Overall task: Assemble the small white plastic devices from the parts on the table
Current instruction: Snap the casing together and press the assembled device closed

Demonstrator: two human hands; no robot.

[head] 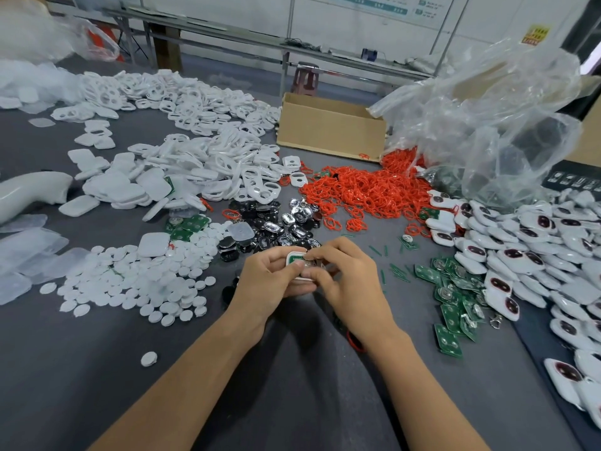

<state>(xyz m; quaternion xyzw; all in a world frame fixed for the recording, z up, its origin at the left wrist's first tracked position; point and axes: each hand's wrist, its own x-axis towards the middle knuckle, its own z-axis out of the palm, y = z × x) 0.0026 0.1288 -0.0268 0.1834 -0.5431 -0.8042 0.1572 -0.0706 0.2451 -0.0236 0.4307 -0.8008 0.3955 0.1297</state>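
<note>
Forearms enter from bottom edge. Left hand [273, 281] curls round white device [294, 257], green board showing; right hand [351, 281] pinches its right edge, frame centre. Grey table [97, 369] beneath: white discs [136, 284] left, black-silver parts [276, 226] just above, red rings [357, 190], green boards [455, 304] right. Cardboard box [328, 128], clear bag [504, 125] upper right; workshop wall behind.

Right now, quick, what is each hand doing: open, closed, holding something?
Left hand: closed round a small white device.
Right hand: pinching the same device; which part cannot be told.
</note>
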